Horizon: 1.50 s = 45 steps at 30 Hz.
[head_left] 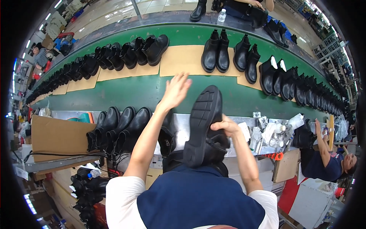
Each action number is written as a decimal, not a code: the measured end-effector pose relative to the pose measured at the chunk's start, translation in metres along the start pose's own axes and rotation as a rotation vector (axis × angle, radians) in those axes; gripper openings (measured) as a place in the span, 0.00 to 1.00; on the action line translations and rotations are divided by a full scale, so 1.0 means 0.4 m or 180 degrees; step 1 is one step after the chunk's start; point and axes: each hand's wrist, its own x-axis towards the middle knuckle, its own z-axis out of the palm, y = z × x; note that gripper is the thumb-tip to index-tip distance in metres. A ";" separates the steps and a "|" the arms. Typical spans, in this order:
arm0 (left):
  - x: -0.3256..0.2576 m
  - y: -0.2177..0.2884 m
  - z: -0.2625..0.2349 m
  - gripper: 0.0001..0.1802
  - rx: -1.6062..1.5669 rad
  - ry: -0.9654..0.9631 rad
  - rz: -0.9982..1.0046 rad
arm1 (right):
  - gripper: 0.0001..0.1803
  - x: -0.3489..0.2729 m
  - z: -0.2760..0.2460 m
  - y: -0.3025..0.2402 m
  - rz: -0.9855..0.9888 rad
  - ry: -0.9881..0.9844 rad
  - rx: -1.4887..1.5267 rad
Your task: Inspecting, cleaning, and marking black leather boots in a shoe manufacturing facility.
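My right hand (227,126) grips a black ankle boot (206,122) by its side, thumb near the sole edge. The boot is held up in front of me with its ridged black sole showing and its toe pointing away. Reaching forward over the green belt (152,87), my left hand (177,91) has its fingers stretched out and holds nothing. Below that arm another black boot (167,135) rests at the metal ledge, partly hidden by the held boot and my forearm.
Black boots (133,51) line cardboard sheets (183,63) along the belt. More boots (139,128) stand left on the ledge beside a cardboard panel (57,133). Clear bottles and plastic bits (276,133) lie right. Co-workers sit right (328,164) and across the belt (244,7).
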 end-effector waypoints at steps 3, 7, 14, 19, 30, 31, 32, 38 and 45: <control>-0.141 -0.147 -0.039 0.30 -0.0844 0.0330 -0.0642 | 0.37 0.007 -0.034 -0.030 0.0477 0.0372 -0.0691; -0.309 -0.209 -0.006 0.28 -0.1989 0.0652 -0.2735 | 0.47 0.091 -0.136 0.038 0.1382 0.0737 -0.1947; -0.547 -0.305 0.204 0.23 -0.3004 0.0683 -0.3244 | 0.53 0.124 -0.081 0.228 0.1084 0.1689 -0.1277; -0.495 -0.245 0.163 0.26 -0.3336 0.0409 -0.3117 | 0.41 0.141 0.004 0.338 0.0989 0.1269 0.0171; -0.366 -0.163 0.118 0.26 -0.6168 0.0713 -0.2262 | 0.31 0.225 0.031 0.213 -0.0275 0.0656 0.1933; -0.352 -0.160 0.104 0.27 -0.6166 0.0564 -0.2323 | 0.30 0.240 0.032 0.202 -0.0121 0.0848 0.1876; -0.338 -0.154 0.094 0.27 -0.6158 0.0564 -0.2299 | 0.30 0.249 0.034 0.192 0.0032 0.1040 0.1816; -0.264 -0.113 0.061 0.29 -0.6054 0.0859 -0.2565 | 0.29 0.208 0.026 0.128 -0.0123 0.0883 0.1986; -0.231 -0.069 0.054 0.26 -0.5660 0.0959 -0.2503 | 0.28 0.145 0.039 0.123 -0.0459 0.0542 0.2222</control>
